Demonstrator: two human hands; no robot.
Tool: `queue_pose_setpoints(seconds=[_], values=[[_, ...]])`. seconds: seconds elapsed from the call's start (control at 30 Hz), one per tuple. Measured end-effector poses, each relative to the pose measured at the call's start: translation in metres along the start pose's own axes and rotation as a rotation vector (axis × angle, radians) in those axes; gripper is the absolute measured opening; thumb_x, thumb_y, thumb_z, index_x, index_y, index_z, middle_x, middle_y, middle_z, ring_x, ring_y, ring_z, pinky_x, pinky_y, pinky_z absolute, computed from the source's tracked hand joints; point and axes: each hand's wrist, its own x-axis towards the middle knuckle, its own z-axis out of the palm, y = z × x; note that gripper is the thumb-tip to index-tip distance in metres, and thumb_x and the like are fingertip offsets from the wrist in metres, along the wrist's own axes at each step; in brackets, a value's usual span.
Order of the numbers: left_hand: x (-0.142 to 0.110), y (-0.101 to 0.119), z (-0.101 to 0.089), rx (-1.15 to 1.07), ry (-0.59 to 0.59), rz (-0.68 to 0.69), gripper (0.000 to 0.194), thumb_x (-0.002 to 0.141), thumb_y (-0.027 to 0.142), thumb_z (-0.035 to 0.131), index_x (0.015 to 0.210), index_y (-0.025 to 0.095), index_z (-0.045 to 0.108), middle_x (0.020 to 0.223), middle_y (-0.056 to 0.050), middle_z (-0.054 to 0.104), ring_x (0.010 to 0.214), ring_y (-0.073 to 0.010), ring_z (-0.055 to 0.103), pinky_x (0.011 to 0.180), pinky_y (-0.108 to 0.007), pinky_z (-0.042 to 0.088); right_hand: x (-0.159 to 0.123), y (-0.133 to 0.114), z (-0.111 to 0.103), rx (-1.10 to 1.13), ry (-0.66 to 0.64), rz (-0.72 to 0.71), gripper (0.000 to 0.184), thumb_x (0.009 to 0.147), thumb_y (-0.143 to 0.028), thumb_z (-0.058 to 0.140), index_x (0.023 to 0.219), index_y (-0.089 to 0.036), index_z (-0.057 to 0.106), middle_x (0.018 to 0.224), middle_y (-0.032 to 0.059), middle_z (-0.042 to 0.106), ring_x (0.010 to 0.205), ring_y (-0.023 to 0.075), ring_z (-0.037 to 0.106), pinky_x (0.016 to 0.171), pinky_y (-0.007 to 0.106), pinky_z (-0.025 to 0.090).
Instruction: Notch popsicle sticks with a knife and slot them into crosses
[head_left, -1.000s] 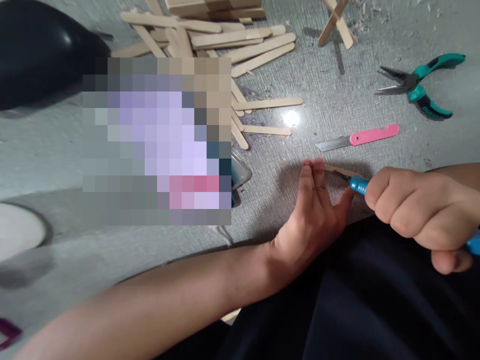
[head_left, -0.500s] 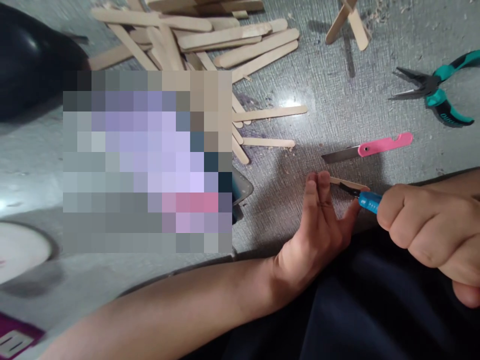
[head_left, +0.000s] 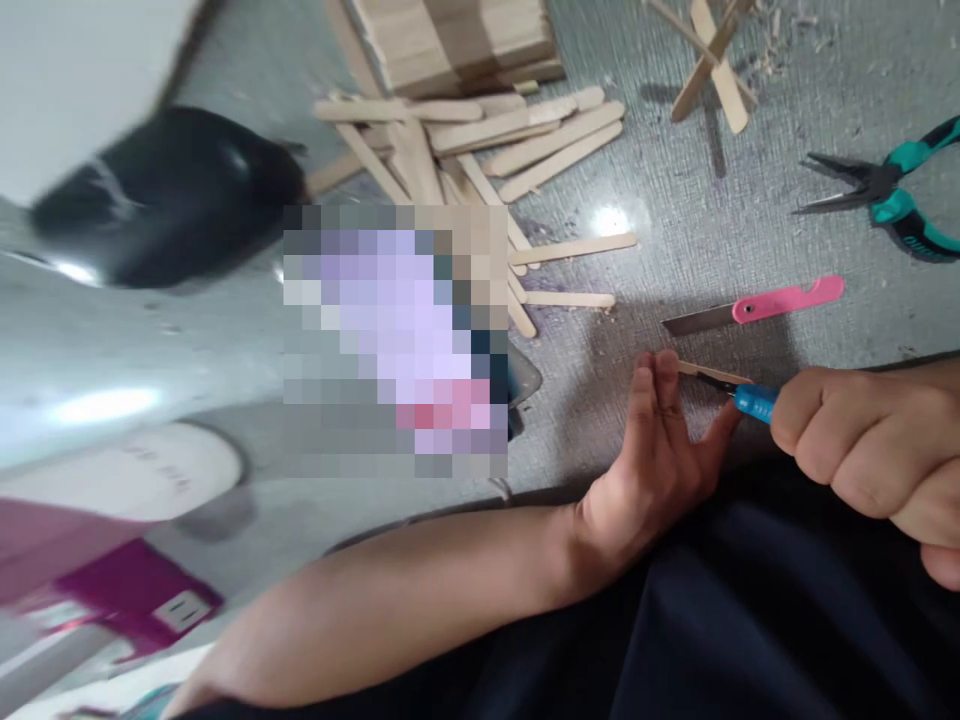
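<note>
My left hand (head_left: 664, 460) rests on the table with its fingertips on one end of a wooden craft stick (head_left: 714, 372) and its thumb near the other end, holding it down. In a fist, my right hand (head_left: 862, 455) grips a blue-handled carving tool (head_left: 754, 402). The tool's narrow dark tip touches the stick between my left fingers and thumb; most of its handle is hidden in the fist. Just beyond the stick lies a pink folding knife (head_left: 787, 300) with its blade out.
Pliers (head_left: 881, 185) with teal handles lie open at the right. Loose craft sticks (head_left: 555, 145) are piled behind, near a bundle of sticks (head_left: 457, 45). Crossed sticks (head_left: 716, 70) stand at the back. A black rounded object (head_left: 180, 200) and a purple object (head_left: 139, 595) are on the left.
The view has shifted, so everything appears farther right and slightly lower, and more shows on the left. Both hands keep their hold, with the tool's tip still on the stick.
</note>
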Motion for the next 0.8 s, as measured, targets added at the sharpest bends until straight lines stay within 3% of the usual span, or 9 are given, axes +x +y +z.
queue_pose_setpoints(seconds=[0.1,0.27,0.33,0.47,0.57,0.7,0.8], values=[[-0.001,0.001,0.004,0.056,0.012,0.021,0.071,0.121,0.04,0.063,0.178,0.001,0.046,0.138,-0.031,0.084,0.137,-0.0414,0.084,0.117,-0.05,0.071,0.003,0.007,0.005,0.096,0.107,-0.051,0.069,0.122,-0.03,0.053,0.06,-0.024,0.022,0.068,-0.0068,0.017,0.055,0.0116,0.016,0.059,0.039,0.02],[0.002,0.002,0.006,0.185,-0.001,0.057,0.079,0.117,0.057,0.059,0.169,-0.002,0.056,0.137,-0.037,0.083,0.135,-0.046,0.085,0.116,-0.052,0.071,0.004,0.008,-0.004,0.065,-0.059,-0.053,0.06,0.123,-0.027,0.046,0.065,-0.025,0.03,0.065,-0.0067,0.023,0.054,0.0122,0.026,0.06,0.04,0.026],[0.003,0.003,0.006,0.142,-0.028,0.047,0.088,0.114,0.066,0.062,0.17,-0.001,0.056,0.141,-0.039,0.081,0.139,-0.0497,0.082,0.117,-0.057,0.07,0.005,0.007,-0.007,0.046,-0.113,-0.044,0.057,0.123,-0.034,0.049,0.068,-0.026,0.035,0.065,-0.0069,0.028,0.055,0.0126,0.032,0.062,0.038,0.03],[0.005,0.002,0.004,0.009,-0.133,0.033,0.118,0.098,0.078,0.08,0.178,-0.001,0.047,0.155,-0.043,0.071,0.154,-0.0574,0.069,0.126,-0.066,0.061,0.009,0.006,-0.001,0.016,-0.217,-0.044,0.058,0.113,-0.063,0.067,0.074,-0.027,0.045,0.07,-0.0043,0.044,0.061,0.0148,0.047,0.064,0.036,0.042],[0.007,-0.002,0.003,-0.079,-0.221,0.03,0.135,0.088,0.079,0.093,0.188,0.009,0.036,0.167,-0.04,0.064,0.164,-0.0583,0.06,0.133,-0.072,0.053,0.013,0.003,0.01,-0.01,-0.18,-0.036,0.059,0.11,-0.072,0.067,0.077,-0.027,0.049,0.073,-0.002,0.05,0.065,0.0165,0.054,0.065,0.036,0.047],[0.012,-0.005,0.001,-0.126,-0.284,0.028,0.135,0.086,0.079,0.096,0.189,0.016,0.035,0.173,-0.04,0.058,0.167,-0.0597,0.056,0.134,-0.076,0.049,0.019,0.0,0.019,-0.024,-0.103,-0.026,0.059,0.109,-0.076,0.065,0.08,-0.027,0.052,0.076,-0.0008,0.054,0.069,0.0176,0.059,0.067,0.036,0.051],[0.017,-0.005,-0.002,-0.097,-0.345,0.043,0.133,0.088,0.081,0.093,0.189,0.017,0.036,0.173,-0.039,0.058,0.168,-0.0595,0.054,0.135,-0.076,0.048,0.021,-0.001,0.014,-0.011,-0.054,-0.019,0.058,0.109,-0.076,0.065,0.081,-0.027,0.054,0.077,-0.0008,0.055,0.07,0.0179,0.06,0.068,0.036,0.052]])
